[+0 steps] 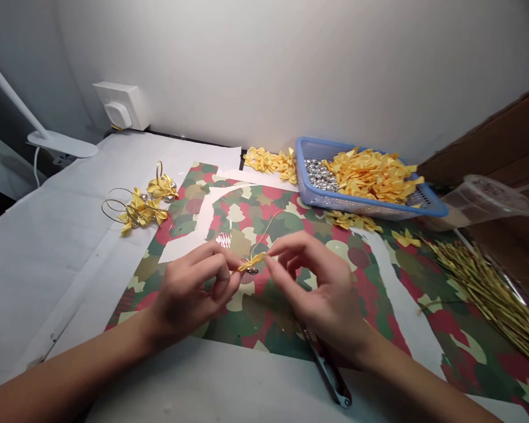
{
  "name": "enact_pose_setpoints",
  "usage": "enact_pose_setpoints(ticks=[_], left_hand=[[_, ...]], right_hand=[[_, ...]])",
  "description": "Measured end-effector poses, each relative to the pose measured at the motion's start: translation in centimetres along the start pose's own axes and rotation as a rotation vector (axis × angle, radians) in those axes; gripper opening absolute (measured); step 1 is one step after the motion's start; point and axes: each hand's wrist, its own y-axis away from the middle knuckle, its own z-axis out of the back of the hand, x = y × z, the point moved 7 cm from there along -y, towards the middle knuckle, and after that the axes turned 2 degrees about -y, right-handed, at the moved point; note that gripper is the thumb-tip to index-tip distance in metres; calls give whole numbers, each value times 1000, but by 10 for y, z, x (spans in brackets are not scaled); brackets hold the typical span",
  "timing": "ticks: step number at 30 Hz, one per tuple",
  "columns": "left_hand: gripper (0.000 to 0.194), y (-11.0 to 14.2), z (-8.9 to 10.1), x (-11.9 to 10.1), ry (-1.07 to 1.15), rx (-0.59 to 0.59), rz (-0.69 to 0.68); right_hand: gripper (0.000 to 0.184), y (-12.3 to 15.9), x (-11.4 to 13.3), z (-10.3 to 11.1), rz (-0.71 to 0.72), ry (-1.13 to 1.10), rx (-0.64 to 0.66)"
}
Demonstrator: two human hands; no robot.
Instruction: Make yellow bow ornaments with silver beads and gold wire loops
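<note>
My left hand and my right hand meet over a sheet of red, green and cream patterned paper. Both pinch a small yellow ribbon bow with a thin gold wire curving up from it and a small silver bell under it. Fingers of both hands are closed on the piece.
A blue basket of yellow bows and silver bells stands behind. Loose bows lie left of it. Finished bow-and-wire pieces lie at left. Gold wire strips are at right, dark pliers under my right wrist, a plastic cup at far right.
</note>
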Motion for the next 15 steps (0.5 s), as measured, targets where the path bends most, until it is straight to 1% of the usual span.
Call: enact_pose_setpoints(ticks=[2, 3, 5, 7, 10, 12, 15], left_hand=[[35, 1, -2, 3, 32, 20, 16], [33, 1, -2, 4, 59, 26, 30], [30, 2, -4, 8, 131, 40, 70], [28, 2, -6, 11, 205, 60, 103], [23, 2, -8, 13, 283, 71, 139], [21, 2, -8, 14, 313, 72, 168], [20, 3, -10, 15, 345, 90, 199]], right_hand=[[9, -8, -4, 7, -8, -33, 25], [14, -12, -3, 8, 24, -45, 83], [24, -16, -1, 5, 86, -72, 263], [30, -16, -1, 2, 88, -85, 435], [31, -14, -2, -1, 45, -86, 599], [27, -13, -2, -2, 13, -105, 654], [20, -15, -2, -1, -5, -124, 651]])
